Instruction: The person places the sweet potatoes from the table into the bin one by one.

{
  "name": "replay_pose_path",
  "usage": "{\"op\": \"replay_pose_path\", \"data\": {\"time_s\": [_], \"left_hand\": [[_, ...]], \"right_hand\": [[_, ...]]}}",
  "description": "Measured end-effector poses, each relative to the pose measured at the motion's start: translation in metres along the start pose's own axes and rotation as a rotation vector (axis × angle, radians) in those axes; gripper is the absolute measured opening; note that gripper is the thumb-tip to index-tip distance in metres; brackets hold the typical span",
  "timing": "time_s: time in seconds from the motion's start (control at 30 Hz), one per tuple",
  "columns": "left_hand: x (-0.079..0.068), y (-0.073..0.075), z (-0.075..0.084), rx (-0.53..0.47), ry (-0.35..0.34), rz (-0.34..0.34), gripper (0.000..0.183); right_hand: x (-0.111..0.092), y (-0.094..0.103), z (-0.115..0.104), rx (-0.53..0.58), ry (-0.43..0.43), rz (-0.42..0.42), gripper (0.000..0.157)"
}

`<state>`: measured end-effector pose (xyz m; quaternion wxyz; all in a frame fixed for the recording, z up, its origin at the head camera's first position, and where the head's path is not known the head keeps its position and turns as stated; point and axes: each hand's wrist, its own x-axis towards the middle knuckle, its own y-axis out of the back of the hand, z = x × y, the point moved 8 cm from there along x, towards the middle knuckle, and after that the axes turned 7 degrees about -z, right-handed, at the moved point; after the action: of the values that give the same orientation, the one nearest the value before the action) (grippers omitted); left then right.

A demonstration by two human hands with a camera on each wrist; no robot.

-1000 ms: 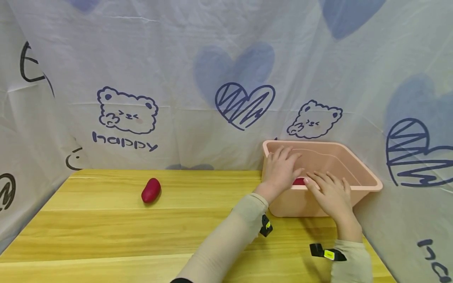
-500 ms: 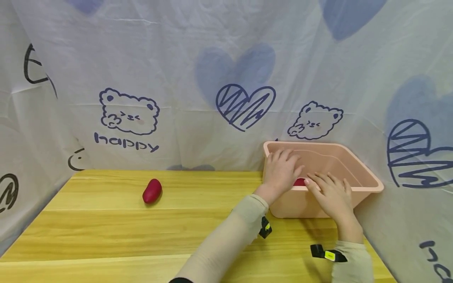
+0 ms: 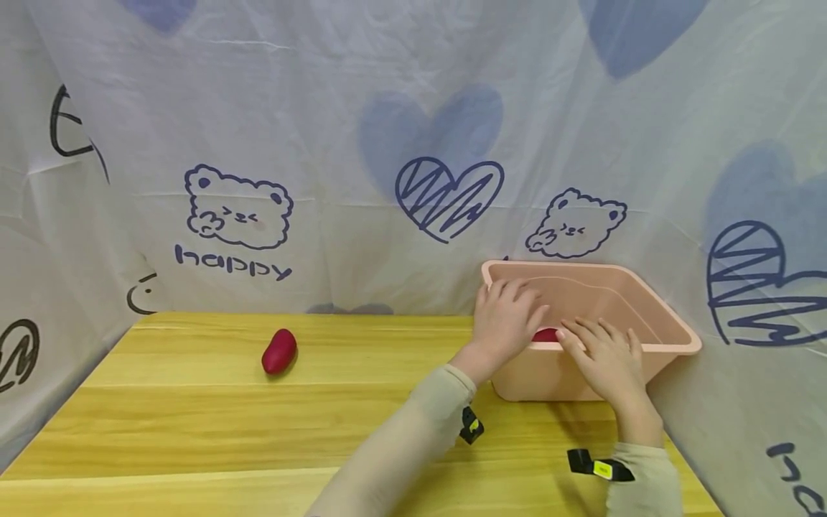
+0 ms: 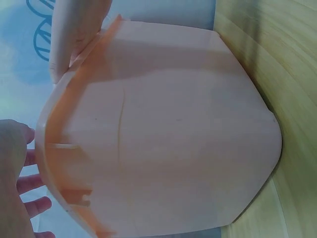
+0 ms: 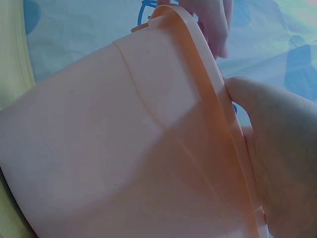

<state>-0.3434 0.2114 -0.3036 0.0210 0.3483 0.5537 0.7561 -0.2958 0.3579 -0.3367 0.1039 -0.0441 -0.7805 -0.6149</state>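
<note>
A pink plastic bin (image 3: 549, 373) stands at the right of the wooden table. My left hand (image 3: 504, 319) is over its front left corner, fingers spread and loosely bent, holding nothing. In the left wrist view, those fingers (image 4: 34, 183) show behind the rim. My right hand (image 3: 604, 359) lies over the front rim, fingers stretched into the bin; in the right wrist view its thumb (image 5: 242, 89) is right at the rim. Between the hands a dark red thing (image 3: 546, 335) shows inside the bin, mostly hidden by the front wall.
A smooth, dark red, sweet-potato-shaped object (image 3: 279, 352) lies on the left part of the wooden table (image 3: 213, 431). Behind the table hangs a pale cloth (image 3: 336, 143) printed with hearts and bears; the bin stands close against it.
My left hand has shifted slightly left along the bin's corner, its forearm moving with it. The right hand has stayed in place. The head view has tilted very slightly.
</note>
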Motion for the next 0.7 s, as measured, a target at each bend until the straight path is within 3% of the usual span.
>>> {"op": "replay_pose_path", "data": {"time_s": [0.43,0.7], "left_hand": [[-0.025,0.025,-0.012,-0.071,-0.057,0.162,0.026],[-0.041,0.039,-0.026,-0.09,-0.067,0.218,0.026]], "right_hand": [[0.0,-0.001,0.001,-0.003,-0.003,-0.017,0.059],[0.0,-0.001,0.001,0.007,-0.006,-0.019,0.06]]}}
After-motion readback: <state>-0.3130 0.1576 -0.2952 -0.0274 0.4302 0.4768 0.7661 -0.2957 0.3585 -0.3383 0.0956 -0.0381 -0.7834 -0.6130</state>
